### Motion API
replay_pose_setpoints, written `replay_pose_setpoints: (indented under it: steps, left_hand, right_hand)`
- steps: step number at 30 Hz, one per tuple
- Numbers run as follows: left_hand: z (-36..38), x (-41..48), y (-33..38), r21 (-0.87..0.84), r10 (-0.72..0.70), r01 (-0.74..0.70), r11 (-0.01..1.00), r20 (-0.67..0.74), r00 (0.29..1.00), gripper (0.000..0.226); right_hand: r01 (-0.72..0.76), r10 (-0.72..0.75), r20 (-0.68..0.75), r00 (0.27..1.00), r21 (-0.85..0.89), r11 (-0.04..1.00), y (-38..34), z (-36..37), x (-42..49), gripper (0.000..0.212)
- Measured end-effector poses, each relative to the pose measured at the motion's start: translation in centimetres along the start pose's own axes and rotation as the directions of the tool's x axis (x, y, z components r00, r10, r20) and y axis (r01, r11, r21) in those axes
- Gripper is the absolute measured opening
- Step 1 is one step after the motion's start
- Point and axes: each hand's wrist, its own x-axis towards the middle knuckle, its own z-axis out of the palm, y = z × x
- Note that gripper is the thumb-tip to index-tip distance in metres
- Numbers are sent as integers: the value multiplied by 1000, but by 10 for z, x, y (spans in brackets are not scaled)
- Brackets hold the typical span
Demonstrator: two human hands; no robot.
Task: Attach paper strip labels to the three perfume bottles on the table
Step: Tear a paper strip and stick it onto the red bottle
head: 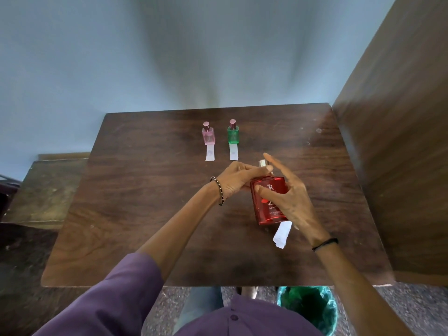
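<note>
A large red perfume bottle (268,206) is held above the dark wooden table (145,202), right of centre. My left hand (236,179) grips its neck just below the silver cap (262,163). My right hand (289,197) clasps the bottle's right side, thumb across its front. A white paper strip (282,235) hangs from under the bottle's base. At the back stand a small pink bottle (208,135) with a white strip (210,153) lying in front of it, and a small green bottle (233,134) with its own strip (234,152).
A tall wooden panel (400,154) rises along the table's right edge. A lower wooden bench (48,190) sits to the left. A bin lined with a green bag (309,309) stands on the floor under the near edge. A pale wall is behind.
</note>
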Motion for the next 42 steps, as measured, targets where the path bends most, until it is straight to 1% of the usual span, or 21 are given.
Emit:
replay_pose_setpoints:
  steps: [7, 12, 15, 17, 18, 20, 21, 23, 25, 28, 32, 34, 36, 39, 40, 42]
  left_hand:
    - [7, 11, -2, -39, -24, 26, 999, 51, 998, 43]
    - [5, 21, -3, -44, -50, 52, 998, 43, 998, 43]
    - [3, 23, -5, -85, -58, 61, 995, 37, 998, 53]
    - [0, 29, -7, -136, -80, 77, 988, -12, 997, 63]
    - [-1, 32, -8, -170, -102, 93, 981, -46, 994, 63]
    - [-5, 40, -10, -259, -160, 125, 958, -119, 980, 54]
    - [-8, 44, -11, -303, -188, 133, 944, -161, 969, 44]
    - [-15, 50, -13, -338, -209, 126, 933, -220, 953, 25]
    - [-22, 54, -16, -282, -191, 124, 951, -226, 955, 20]
    - [-33, 66, -23, -183, -159, 113, 977, -263, 952, 22]
    - [-41, 89, -31, -83, -125, 102, 991, -378, 917, 30]
    - [-43, 103, -34, -70, -133, 114, 991, -412, 901, 32]
    - [-44, 117, -34, -86, -164, 140, 986, -446, 880, 29]
    - [-45, 132, -32, -64, -178, 169, 984, -498, 849, 26]
    - [-45, 135, -31, -53, -175, 172, 984, -508, 843, 25]
    - [-46, 142, -29, -42, -175, 178, 983, -511, 842, 29]
  right_hand:
    - [-25, 23, -36, 999, -39, 999, 9, -7, 10, 67]
    - [-35, 36, -35, 999, 12, 999, 13, -10, 16, 62]
    - [-23, 24, -36, 999, 16, 1000, 15, -7, 18, 63]
    - [-31, 31, -33, 999, -15, 999, 15, -6, 24, 65]
    - [-40, 39, -27, 999, -43, 998, 15, -6, 27, 66]
    - [-58, 57, -14, 998, -92, 994, 18, -6, 35, 70]
    - [-74, 73, -11, 997, -101, 992, 20, -6, 40, 70]
    - [-105, 105, -8, 994, -118, 987, 21, -7, 49, 61]
    - [-119, 122, 9, 993, -143, 983, 23, -10, 60, 50]
    - [-107, 114, 20, 993, -220, 970, 29, -17, 80, 37]
    - [-29, 31, -1, 1000, -371, 928, 34, -25, 112, 40]
    - [-16, 9, -18, 1000, -419, 908, 35, -28, 132, 44]
    - [-26, 11, -37, 999, -427, 904, 35, -30, 151, 48]
    - [-12, 5, -22, 1000, -373, 928, 33, -35, 176, 53]
    - [-12, 9, -10, 1000, -355, 935, 32, -36, 182, 49]
    - [-14, 14, -1, 1000, -325, 946, 28, -36, 194, 33]
